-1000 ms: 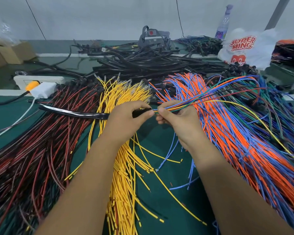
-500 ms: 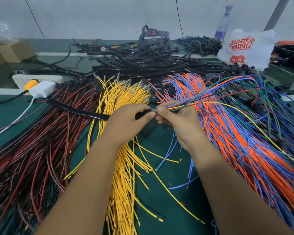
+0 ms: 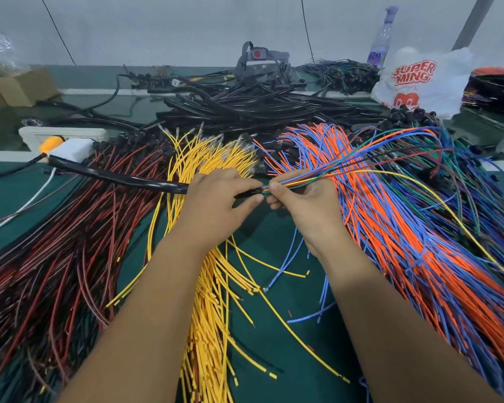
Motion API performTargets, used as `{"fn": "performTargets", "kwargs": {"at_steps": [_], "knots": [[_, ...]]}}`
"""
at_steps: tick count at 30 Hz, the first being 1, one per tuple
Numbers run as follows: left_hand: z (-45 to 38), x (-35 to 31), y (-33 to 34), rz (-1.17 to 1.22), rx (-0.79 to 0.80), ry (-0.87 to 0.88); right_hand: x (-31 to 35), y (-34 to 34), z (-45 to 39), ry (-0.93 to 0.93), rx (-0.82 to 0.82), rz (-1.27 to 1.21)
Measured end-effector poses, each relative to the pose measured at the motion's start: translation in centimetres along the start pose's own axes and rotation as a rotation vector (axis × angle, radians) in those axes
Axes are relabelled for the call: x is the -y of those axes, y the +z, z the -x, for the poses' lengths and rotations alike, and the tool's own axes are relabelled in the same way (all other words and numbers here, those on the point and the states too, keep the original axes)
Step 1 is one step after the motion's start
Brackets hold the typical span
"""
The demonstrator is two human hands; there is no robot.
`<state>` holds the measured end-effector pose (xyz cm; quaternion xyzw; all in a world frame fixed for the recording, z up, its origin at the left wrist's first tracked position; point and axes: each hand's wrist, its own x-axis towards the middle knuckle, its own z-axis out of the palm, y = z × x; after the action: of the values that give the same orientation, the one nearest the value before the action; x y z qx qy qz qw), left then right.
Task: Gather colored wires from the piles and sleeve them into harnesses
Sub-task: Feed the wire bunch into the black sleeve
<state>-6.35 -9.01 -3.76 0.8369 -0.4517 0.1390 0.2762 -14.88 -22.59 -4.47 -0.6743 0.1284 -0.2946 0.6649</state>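
Observation:
My left hand grips the near end of a long black sleeve that runs away to the left over the red wires. My right hand pinches a thin bundle of mixed wires, yellow, green, blue, red and black, and their ends meet the sleeve's mouth between my two hands. The bundle fans out up and to the right. Around the hands lie a yellow wire pile, a red and black wire pile and an orange and blue wire pile.
A heap of black sleeves lies behind the piles. A white power strip with an orange plug sits at the left, a cardboard box beyond it. A white plastic bag and a bottle stand at the back right. Green and blue wires spread rightward.
The far end of the sleeve has swung a little toward the power strip. Both hands stay together at the sleeve's mouth with the wire bundle.

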Motion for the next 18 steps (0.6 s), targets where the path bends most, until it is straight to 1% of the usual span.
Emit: {"fn": "performTargets", "kwargs": {"at_steps": [2, 8, 12, 14, 18], "knots": [[-0.01, 0.04, 0.16, -0.039, 0.013, -0.017, 0.09, 0.05, 0.06, -0.008, 0.006, -0.012], [0.03, -0.06, 0.13, 0.000, 0.020, -0.040, 0.05, -0.15, -0.02, -0.043, 0.055, -0.044], [0.07, -0.43, -0.10, 0.124, -0.038, -0.037, -0.10, -0.14, -0.10, -0.034, 0.069, -0.052], [0.09, -0.55, -0.20, 0.150, -0.051, -0.030, -0.23, -0.09, -0.16, -0.037, 0.053, -0.056], [0.12, -0.42, -0.01, 0.047, -0.023, 0.007, -0.29, -0.18, -0.16, -0.050, 0.019, -0.069]]}}
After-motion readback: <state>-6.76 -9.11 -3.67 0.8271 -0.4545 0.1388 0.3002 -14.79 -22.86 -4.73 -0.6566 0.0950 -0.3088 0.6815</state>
